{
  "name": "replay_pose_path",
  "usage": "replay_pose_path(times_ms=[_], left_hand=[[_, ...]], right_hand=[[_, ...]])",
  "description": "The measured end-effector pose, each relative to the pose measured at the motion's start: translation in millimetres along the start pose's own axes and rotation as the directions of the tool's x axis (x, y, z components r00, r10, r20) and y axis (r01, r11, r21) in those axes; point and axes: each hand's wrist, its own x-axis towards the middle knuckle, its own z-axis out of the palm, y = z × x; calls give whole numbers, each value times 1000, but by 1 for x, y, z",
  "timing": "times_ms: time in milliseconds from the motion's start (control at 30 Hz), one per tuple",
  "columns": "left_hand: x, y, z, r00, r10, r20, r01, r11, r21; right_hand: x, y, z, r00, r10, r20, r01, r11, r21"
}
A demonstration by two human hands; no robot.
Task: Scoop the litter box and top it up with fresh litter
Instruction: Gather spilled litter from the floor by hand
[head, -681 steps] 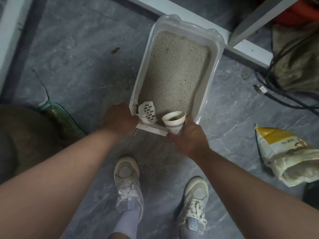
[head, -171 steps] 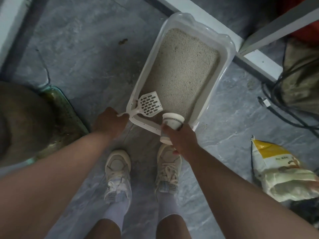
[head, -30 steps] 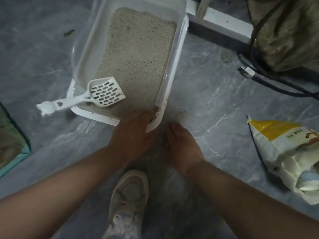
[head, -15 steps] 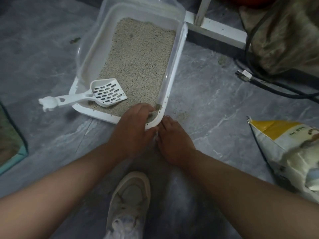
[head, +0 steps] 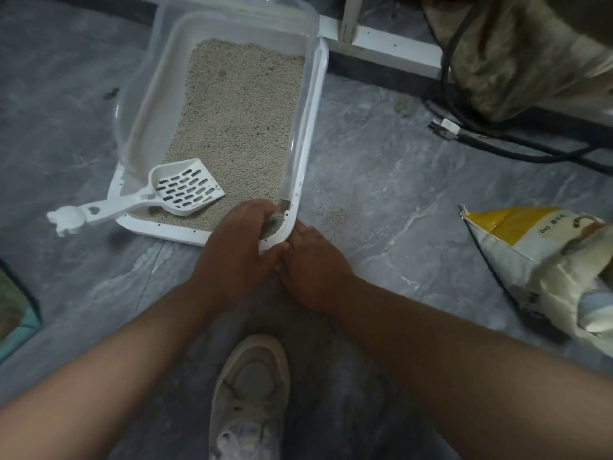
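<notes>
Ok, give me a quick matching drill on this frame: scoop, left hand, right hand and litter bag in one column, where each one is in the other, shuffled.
1. scoop
2. left hand
3. right hand
4. litter bag

A. on the floor outside the litter box, at its near corner
B. lying on the floor at far right
C. head in the box, handle over the rim
D. curled over the box's near corner rim

Pairs: 1-C, 2-D, 3-A, 4-B

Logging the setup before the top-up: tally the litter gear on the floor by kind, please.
Litter box: 1
Scoop, lying in the box with its handle over the rim: 1
Litter bag, at the right: 1
Total: 3
</notes>
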Motion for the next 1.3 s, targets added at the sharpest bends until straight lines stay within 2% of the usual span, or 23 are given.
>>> replay_pose_path(times_ms=[67, 133, 300, 467, 667, 767, 833, 933, 1033, 1200, 1300], left_hand=[[0, 1, 1, 1000, 4, -5, -4, 1000, 3], [1, 3, 3, 1000, 22, -1, -22, 1000, 18], [1, 4, 5, 1000, 5, 2, -5, 999, 35], [2, 2, 9, 1000, 8, 18, -9, 997, 74], [0, 4, 6, 1000, 15, 2, -15, 997, 75], [0, 7, 5, 1000, 9, 6, -9, 997, 76], [1, 7, 4, 1000, 6, 10, -6, 998, 67], [1, 7, 4, 1000, 4, 15, -5, 999, 51], [2, 7, 4, 1000, 9, 21, -10, 998, 55], [2, 8, 5, 1000, -21, 14, 20, 998, 65], [3, 5, 7, 999, -38, 20, 36, 997, 68]], right_hand=[[-2, 4, 2, 995, 103, 10, -103, 994, -22], [-6, 8, 0, 989, 146, -13, -147, 986, -75], [-1, 4, -9, 999, 10, -37, -12, 999, -46], [5, -2, -6, 996, 81, -31, -80, 997, 12], [-6, 11, -8, 972, 236, -8, -235, 965, -116], [-8, 16, -12, 979, 201, -26, -202, 968, -149], [1, 15, -18, 988, 148, -44, -152, 983, -102], [19, 18, -23, 995, 102, 3, -101, 994, -45], [26, 24, -20, 992, 121, 30, -119, 991, -53], [10, 26, -26, 958, 286, 32, -280, 951, -131], [10, 31, -31, 970, 242, -5, -242, 964, -109]])
